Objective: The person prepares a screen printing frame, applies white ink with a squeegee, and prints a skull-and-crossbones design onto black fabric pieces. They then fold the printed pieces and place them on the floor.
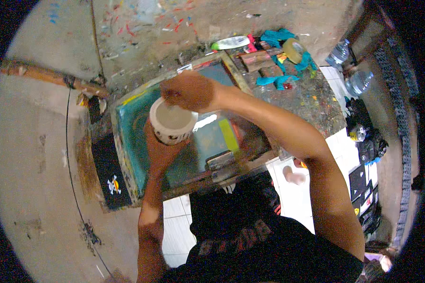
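Note:
My left hand (163,150) is wrapped round the side of a white plastic tub (174,134) with dark print. The tub is tilted, and pale material shows inside its mouth. Just above the tub's far rim is my right hand (189,89), its fingers curled in and blurred. Whatever those fingers hold, if anything, is hidden. Both hands are over a wooden-framed printing screen (179,167) with teal mesh, lying on the workbench. A yellow-green strip (228,135) lies on the screen's right part.
Black fabric with a skull print (112,183) extends past the screen's left side. On the paint-stained bench (311,106) are teal rags (276,37), a tape roll (293,50) and wooden blocks (257,61). Water bottles (359,83) and dark folded items (359,181) lie at the right. A wall stands behind.

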Tool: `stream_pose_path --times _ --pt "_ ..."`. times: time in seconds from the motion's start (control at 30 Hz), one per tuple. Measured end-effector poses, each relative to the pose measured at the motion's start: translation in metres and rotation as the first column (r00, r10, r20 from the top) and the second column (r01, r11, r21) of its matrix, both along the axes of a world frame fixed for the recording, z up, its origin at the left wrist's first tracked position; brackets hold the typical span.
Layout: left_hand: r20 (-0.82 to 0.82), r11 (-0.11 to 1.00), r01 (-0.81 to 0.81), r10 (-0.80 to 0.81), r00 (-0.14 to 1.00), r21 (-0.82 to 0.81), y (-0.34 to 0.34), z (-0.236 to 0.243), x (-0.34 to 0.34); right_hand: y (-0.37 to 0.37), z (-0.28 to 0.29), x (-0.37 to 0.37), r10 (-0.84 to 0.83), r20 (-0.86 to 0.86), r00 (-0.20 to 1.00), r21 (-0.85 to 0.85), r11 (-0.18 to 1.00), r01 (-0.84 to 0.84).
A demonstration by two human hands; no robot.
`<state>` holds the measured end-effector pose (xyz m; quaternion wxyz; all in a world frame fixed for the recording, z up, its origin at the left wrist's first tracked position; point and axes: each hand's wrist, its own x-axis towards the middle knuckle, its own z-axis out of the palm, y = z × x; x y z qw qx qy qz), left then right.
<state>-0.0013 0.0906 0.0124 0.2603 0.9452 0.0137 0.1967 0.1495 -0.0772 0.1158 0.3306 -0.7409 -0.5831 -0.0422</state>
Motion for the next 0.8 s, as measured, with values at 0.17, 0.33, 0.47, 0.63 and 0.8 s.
stream_pose_path --times 0.17,0.33,0.47,0.63,0.8 --pt "-0.038 0.998 0.001 -0.003 0.999 -0.06 -0.002 -0.002 0.004 -0.001 0.034 0.0 -0.038 0.205 0.978 -0.191 0.978 0.078" --pt "-0.065 0.983 -0.002 -0.01 0.998 -0.182 0.002 -0.006 0.013 -0.096 0.058 0.008 -0.153 0.01 0.988 0.19 0.97 0.149" --pt "-0.111 0.936 -0.033 -0.006 0.994 -0.351 0.006 -0.003 0.028 -0.197 0.045 -0.012 -0.355 -0.352 0.866 0.101 0.905 0.413" --pt "-0.136 0.837 -0.033 -0.05 0.989 -0.547 -0.018 0.008 0.073 -0.29 -0.009 -0.05 -0.548 -0.579 0.604 0.032 0.725 0.688" --pt "0.065 0.735 0.176 -0.177 0.982 -0.655 -0.1 0.009 0.166 -0.35 -0.051 -0.088 -0.617 -0.665 0.421 -0.01 0.571 0.821"
